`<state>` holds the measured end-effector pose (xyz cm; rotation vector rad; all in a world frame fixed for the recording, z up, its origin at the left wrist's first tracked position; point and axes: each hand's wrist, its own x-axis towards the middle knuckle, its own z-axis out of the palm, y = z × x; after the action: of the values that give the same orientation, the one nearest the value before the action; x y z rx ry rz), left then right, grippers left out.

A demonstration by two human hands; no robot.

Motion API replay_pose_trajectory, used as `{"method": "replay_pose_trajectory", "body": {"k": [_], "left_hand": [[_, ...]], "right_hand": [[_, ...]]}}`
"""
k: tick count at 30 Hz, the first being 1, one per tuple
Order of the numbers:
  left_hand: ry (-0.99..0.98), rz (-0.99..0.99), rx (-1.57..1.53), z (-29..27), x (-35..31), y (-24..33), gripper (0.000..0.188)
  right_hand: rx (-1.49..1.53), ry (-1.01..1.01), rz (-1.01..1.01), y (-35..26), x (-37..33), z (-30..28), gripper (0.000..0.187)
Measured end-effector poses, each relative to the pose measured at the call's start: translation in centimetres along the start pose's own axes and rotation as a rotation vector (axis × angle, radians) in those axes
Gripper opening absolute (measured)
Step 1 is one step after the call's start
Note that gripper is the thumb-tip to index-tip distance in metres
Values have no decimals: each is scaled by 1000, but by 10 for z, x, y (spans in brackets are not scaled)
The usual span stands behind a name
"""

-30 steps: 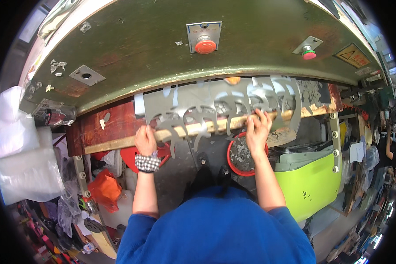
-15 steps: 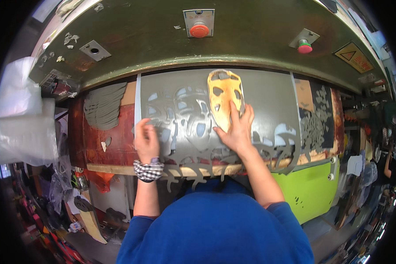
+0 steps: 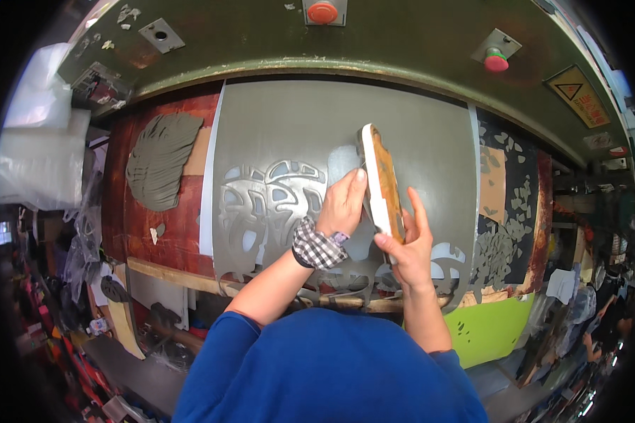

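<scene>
A sole-shaped cutting die (image 3: 382,187), yellow-brown on its face and white along its side, stands tilted on edge above a grey sheet (image 3: 282,116). My right hand (image 3: 413,250) grips its near end, thumb on one side and fingers on the other. Against the white side, my left hand (image 3: 342,204) is closed, with some fingertips hidden by the die. Beside my left hand, the sheet has a pale sole-shaped opening (image 3: 341,161). Left of that lie cut-out grey webs (image 3: 289,185) with curved gaps.
Across the far side runs a green machine beam (image 3: 247,42) with a red button (image 3: 322,12) and a red-green button (image 3: 496,62). A stack of grey cut pieces (image 3: 164,161) lies at left on a red board (image 3: 180,225). Small grey scraps (image 3: 504,247) are scattered at right.
The die has gone from lying flat to tilted on edge, nearer me. My left hand has moved right to reach it, and my right hand now grips its near end. The view has shifted.
</scene>
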<state>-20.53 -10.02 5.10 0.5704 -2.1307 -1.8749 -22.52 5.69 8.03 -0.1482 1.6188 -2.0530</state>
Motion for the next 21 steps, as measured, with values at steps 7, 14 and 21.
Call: {"method": "replay_pose_trajectory", "body": {"k": [7, 14, 21], "left_hand": [[46, 89, 630, -36, -3, -23, 29], [10, -108, 511, -70, -2, -45, 37], [-37, -75, -238, -69, 25, -7, 36]], "right_hand": [[693, 2, -1, -3, 10, -34, 72], [512, 289, -461, -22, -17, -107, 67], [1359, 357, -388, -22, -88, -203, 80]]}}
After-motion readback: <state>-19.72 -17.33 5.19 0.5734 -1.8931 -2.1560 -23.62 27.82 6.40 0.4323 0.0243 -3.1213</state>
